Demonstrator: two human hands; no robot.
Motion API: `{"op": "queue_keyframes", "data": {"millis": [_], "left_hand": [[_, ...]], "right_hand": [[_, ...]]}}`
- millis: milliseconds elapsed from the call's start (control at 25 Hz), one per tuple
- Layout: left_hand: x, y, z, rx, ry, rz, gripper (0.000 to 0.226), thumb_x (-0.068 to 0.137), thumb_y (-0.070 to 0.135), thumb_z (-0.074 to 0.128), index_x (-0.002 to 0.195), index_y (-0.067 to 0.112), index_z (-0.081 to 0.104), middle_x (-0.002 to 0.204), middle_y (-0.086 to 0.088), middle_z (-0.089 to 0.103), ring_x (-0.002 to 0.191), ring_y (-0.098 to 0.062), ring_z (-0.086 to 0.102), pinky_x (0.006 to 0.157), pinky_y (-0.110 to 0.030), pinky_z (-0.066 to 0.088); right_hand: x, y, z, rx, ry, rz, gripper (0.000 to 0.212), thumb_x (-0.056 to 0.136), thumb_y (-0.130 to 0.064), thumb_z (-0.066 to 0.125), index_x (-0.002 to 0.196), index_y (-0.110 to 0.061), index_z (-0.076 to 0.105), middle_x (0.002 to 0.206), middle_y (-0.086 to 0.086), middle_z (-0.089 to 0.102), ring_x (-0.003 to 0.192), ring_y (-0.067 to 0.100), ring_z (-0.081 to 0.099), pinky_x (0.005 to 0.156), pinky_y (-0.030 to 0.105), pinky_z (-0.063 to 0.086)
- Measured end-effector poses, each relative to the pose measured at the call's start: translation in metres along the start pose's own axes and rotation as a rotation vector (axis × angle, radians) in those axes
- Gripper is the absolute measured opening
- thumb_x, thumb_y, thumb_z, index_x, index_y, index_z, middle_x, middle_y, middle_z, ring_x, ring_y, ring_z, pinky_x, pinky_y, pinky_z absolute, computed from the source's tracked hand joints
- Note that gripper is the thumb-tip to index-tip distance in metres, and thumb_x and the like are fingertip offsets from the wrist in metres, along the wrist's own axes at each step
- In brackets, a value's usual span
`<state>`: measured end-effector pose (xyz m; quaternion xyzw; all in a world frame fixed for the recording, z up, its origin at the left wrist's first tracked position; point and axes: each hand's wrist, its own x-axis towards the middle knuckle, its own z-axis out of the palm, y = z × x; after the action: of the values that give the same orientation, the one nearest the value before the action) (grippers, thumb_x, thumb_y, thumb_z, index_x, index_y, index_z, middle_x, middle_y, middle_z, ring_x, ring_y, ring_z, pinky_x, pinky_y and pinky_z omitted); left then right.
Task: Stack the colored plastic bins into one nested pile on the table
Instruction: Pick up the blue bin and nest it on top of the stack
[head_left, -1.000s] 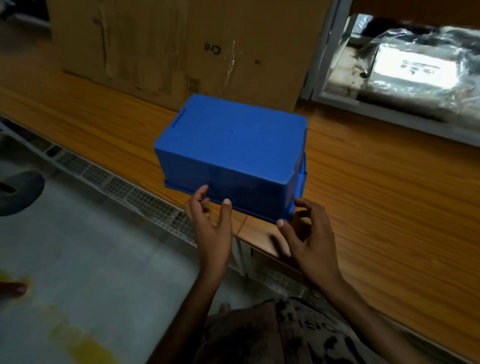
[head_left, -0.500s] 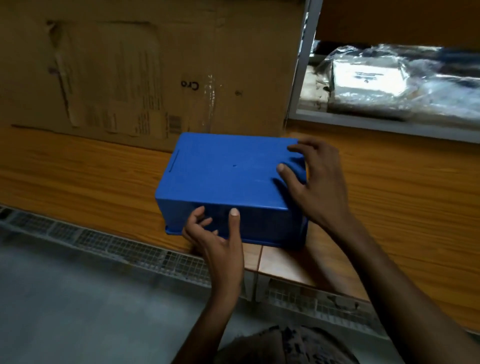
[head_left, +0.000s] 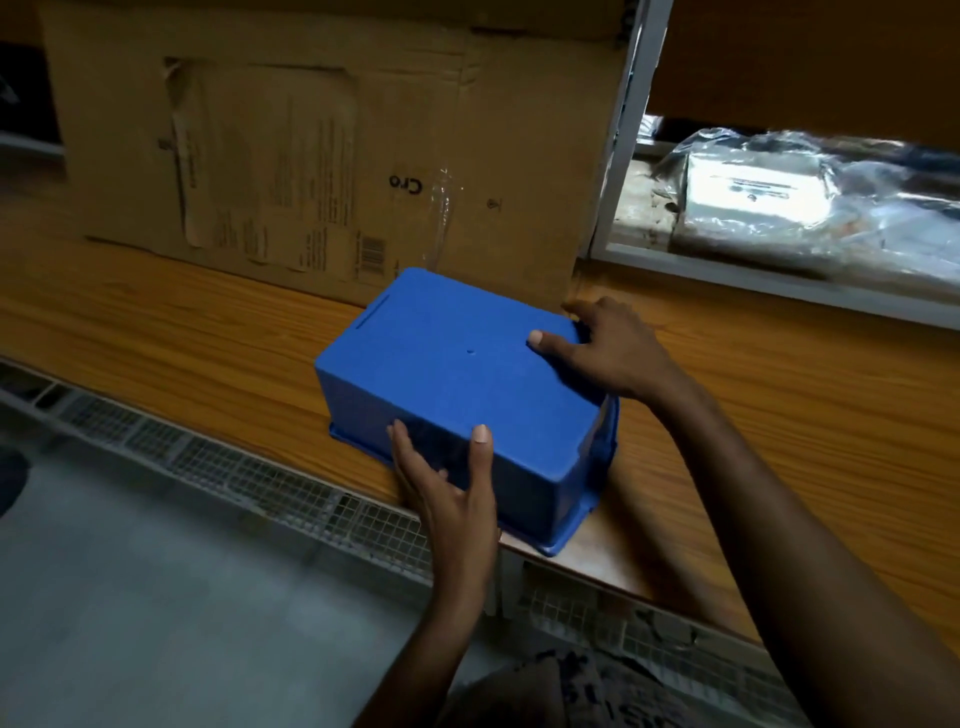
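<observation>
A blue plastic bin lies upside down on the wooden table, its base facing up and its rim near the table's front edge. My left hand presses against the bin's near side wall, fingers straight, thumb up at the base edge. My right hand grips the bin's far right corner, thumb on the base and fingers curled over the far edge. Only this one bin is in view.
A large flattened cardboard box leans upright just behind the bin. To the right a metal-framed shelf holds plastic-wrapped packages. A wire mesh tray runs below the table's front edge, above a grey floor.
My right hand has gone from the bin's near right corner to its far right corner. The left hand stays on the near wall, fingers now straighter. The bin has turned slightly.
</observation>
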<state>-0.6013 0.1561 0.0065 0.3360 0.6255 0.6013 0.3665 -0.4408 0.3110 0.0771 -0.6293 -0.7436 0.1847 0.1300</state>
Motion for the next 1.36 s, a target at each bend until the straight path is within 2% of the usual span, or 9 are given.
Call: {"op": "queue_keyframes", "data": {"millis": [120, 240, 360, 600, 680, 880, 1080, 1200, 1360], "left_hand": [[-0.002, 0.002, -0.005, -0.085, 0.053, 0.007, 0.099, 0.084, 0.068, 0.065, 0.163, 0.04, 0.012, 0.169, 0.011, 0.021, 0.151, -0.013, 0.034, 0.117, -0.046, 0.042], [0.0, 0.013, -0.014, -0.293, 0.124, 0.079, 0.065, 0.104, 0.02, 0.058, 0.161, 0.027, 0.028, 0.15, 0.008, 0.053, 0.127, -0.009, 0.062, 0.09, -0.025, 0.057], [-0.007, 0.027, -0.017, -0.397, 0.066, 0.091, 0.052, 0.106, 0.009, 0.048, 0.156, 0.022, 0.041, 0.144, 0.003, 0.061, 0.119, -0.011, 0.067, 0.083, -0.022, 0.057], [-0.006, 0.042, -0.017, -0.414, -0.012, 0.143, 0.05, 0.105, 0.002, 0.047, 0.153, 0.014, 0.043, 0.14, 0.001, 0.063, 0.116, -0.011, 0.068, 0.082, -0.022, 0.056], [0.0, 0.043, -0.02, -0.418, -0.076, 0.179, 0.052, 0.104, 0.0, 0.049, 0.154, 0.011, 0.041, 0.142, 0.001, 0.063, 0.121, -0.014, 0.065, 0.087, -0.025, 0.055], [0.003, 0.046, -0.009, -0.376, -0.221, 0.229, 0.063, 0.092, 0.009, 0.053, 0.152, 0.007, 0.034, 0.137, 0.007, 0.062, 0.12, -0.009, 0.064, 0.09, -0.023, 0.054], [0.017, 0.05, 0.005, -0.31, -0.225, 0.048, 0.065, 0.094, 0.072, 0.045, 0.135, 0.023, 0.059, 0.134, 0.002, 0.067, 0.124, -0.017, 0.063, 0.096, -0.039, 0.051], [0.024, 0.059, 0.01, -0.379, -0.344, -0.165, 0.073, 0.096, 0.073, 0.028, 0.13, 0.018, 0.062, 0.128, -0.007, 0.07, 0.116, -0.027, 0.067, 0.089, -0.045, 0.054], [0.03, 0.061, 0.02, -0.486, -0.444, -0.217, 0.071, 0.1, 0.072, 0.026, 0.129, 0.019, 0.063, 0.123, -0.009, 0.07, 0.112, -0.034, 0.066, 0.092, -0.049, 0.054]], "right_hand": [[-0.017, -0.004, -0.005, 0.294, -0.002, -0.07, 0.037, 0.092, -0.057, 0.06, 0.076, -0.025, 0.067, 0.067, 0.001, 0.049, 0.062, 0.011, 0.047, 0.066, 0.029, 0.034], [-0.039, -0.009, -0.025, 0.741, -0.041, -0.07, 0.037, 0.101, -0.028, 0.061, 0.095, 0.007, 0.072, 0.082, 0.002, 0.067, 0.076, 0.005, 0.06, 0.069, 0.016, 0.044], [-0.045, -0.006, -0.052, 0.912, -0.178, -0.052, 0.016, 0.098, -0.024, 0.066, 0.109, -0.017, 0.075, 0.107, -0.016, 0.073, 0.105, -0.001, 0.066, 0.079, 0.012, 0.048], [-0.052, 0.011, -0.066, 1.014, -0.372, 0.13, 0.109, 0.066, -0.06, 0.084, 0.157, -0.033, 0.032, 0.148, -0.009, 0.046, 0.125, 0.011, 0.054, 0.101, 0.03, 0.045], [-0.061, 0.018, -0.075, 1.02, -0.386, 0.159, 0.117, 0.06, -0.062, 0.085, 0.158, -0.029, 0.03, 0.151, -0.003, 0.048, 0.124, 0.016, 0.06, 0.1, 0.036, 0.051], [-0.083, 0.023, -0.073, 1.082, 0.036, 0.281, 0.076, 0.08, -0.07, 0.069, 0.115, -0.003, 0.074, 0.105, 0.009, 0.08, 0.101, 0.029, 0.076, 0.094, 0.045, 0.059], [-0.104, 0.034, -0.085, 1.058, 0.445, 0.391, 0.082, 0.083, -0.085, 0.046, 0.084, -0.006, 0.068, 0.074, 0.001, 0.069, 0.067, 0.019, 0.064, 0.061, 0.032, 0.045], [-0.111, 0.043, -0.092, 0.994, 0.601, 0.476, 0.078, 0.085, -0.086, 0.034, 0.07, -0.014, 0.063, 0.07, 0.002, 0.063, 0.069, 0.025, 0.058, 0.063, 0.041, 0.04], [-0.11, 0.048, -0.098, 0.991, 0.665, 0.489, 0.036, 0.076, -0.052, 0.048, 0.058, -0.023, 0.061, 0.078, -0.003, 0.058, 0.085, 0.027, 0.052, 0.079, 0.062, 0.042]]}}
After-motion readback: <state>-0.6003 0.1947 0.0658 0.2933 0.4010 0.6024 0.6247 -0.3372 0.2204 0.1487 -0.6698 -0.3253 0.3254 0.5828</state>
